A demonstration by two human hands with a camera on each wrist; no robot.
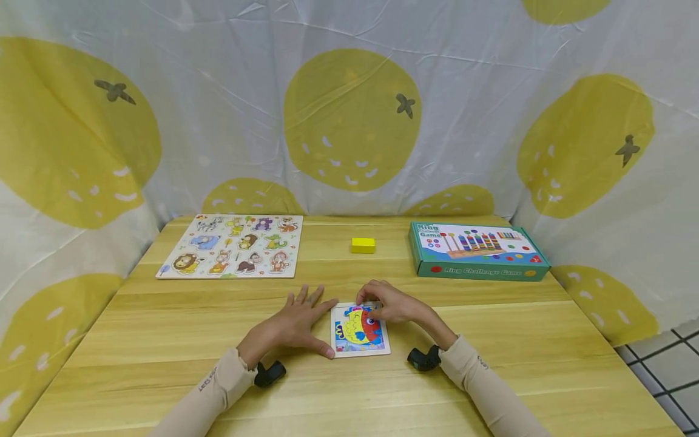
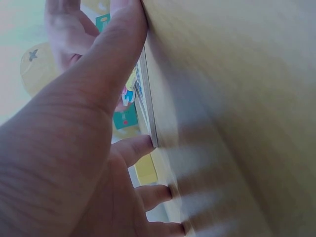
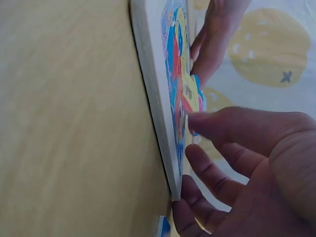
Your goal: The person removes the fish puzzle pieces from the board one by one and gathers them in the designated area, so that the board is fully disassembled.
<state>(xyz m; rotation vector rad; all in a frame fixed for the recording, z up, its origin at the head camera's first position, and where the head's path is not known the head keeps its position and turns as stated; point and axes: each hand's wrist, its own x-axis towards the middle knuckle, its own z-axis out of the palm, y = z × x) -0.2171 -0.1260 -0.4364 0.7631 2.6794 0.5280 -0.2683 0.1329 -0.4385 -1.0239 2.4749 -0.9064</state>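
On the wooden table (image 1: 120,364), a puzzle (image 1: 363,351) touches the splayed left hand (image 1: 295,321) — right hand (image 1: 397,305), above it, seemingly pinching a piece (image 3: 201,98).

Yellow block (image 1: 363,245) on wooden table (image 1: 164,340). Left of block: animal puzzle board (image 1: 232,246). Right: green Ring Challenge Game box (image 1: 483,271). Behind it: fruit-print curtain (image 1: 464,91).

We see a square puzzle board lying flat on a wooden tabletop (image 1: 469,394), its pale rim (image 1: 363,354) framing a fish (image 1: 352,331) with a yellow scaly body, red face and blue fins. Near the far edge, we find a small multicoloured piece (image 3: 201,96) tilted proud of the board, pinched in the right hand (image 1: 394,303), while the left hand (image 1: 295,325), fingers spread, touches the board's left side
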